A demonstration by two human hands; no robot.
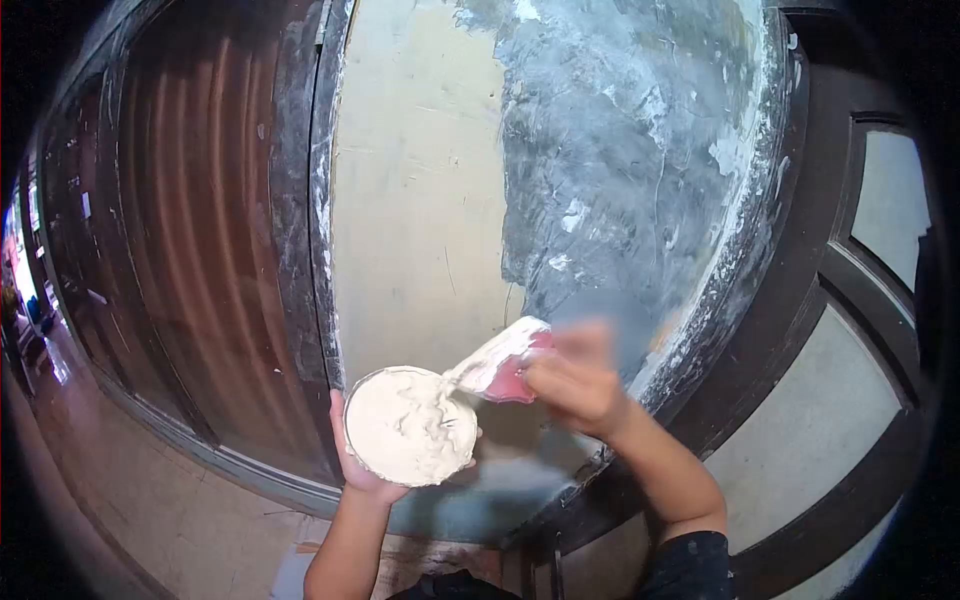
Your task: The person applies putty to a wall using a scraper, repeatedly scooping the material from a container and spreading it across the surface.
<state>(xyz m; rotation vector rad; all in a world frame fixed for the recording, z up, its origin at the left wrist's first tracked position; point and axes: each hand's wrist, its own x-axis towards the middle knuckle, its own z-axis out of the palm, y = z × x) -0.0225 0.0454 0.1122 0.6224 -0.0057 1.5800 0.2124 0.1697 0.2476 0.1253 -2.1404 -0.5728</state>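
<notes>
My left hand (366, 480) is wrapped under and around a round tub (349, 436) and holds it up in front of the wall. Thick cream-coloured putty (400, 440) fills the tub, with ridges and swirls on its surface. In my right hand (580, 390) is a pink-red putty spreader (512, 382), gripped between fingers and thumb; the fingers are partly blurred. Putty coats the spreader's blade, and a strand of it joins the blade to the putty at the tub's right rim. Behind both hands stands the wall panel (420, 180), smooth cream on its left side.
The panel's right side is patchy grey-blue plaster (610, 150) with white smears. To the left is a dark-framed glass pane with a brown curtain (205, 200). A dark panelled door (830, 290) stands at the right. The floor (190, 490) shows at lower left.
</notes>
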